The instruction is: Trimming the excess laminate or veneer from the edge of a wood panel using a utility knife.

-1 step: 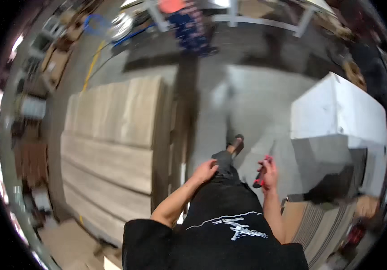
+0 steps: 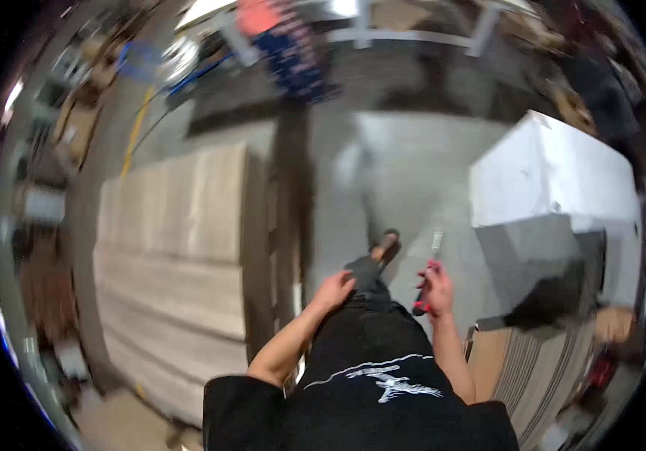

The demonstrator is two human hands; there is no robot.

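My right hand [image 2: 436, 292] is closed round the red-and-black handle of a screwdriver [image 2: 420, 305]. Its thin metal shaft points away from me over the grey floor. Beside my left thigh hangs my left hand [image 2: 334, 290], with loosely bent fingers and nothing visible in it. It is close to the dark trousers [image 2: 368, 282], though blur hides whether it touches them. One shoe [image 2: 390, 239] shows ahead of my legs.
Left of me lies a large stack of wood-look boards [image 2: 169, 301]. A big white box [image 2: 548, 173] stands at the right, and striped panels [image 2: 530, 368] lie nearer me. Ahead, a person in patterned clothing [image 2: 289, 64] is by a white-framed table [image 2: 413, 35].
The view has shifted, so the boards, box and far table sit further left. The screwdriver's shaft now shows more clearly. My right hand still grips it.
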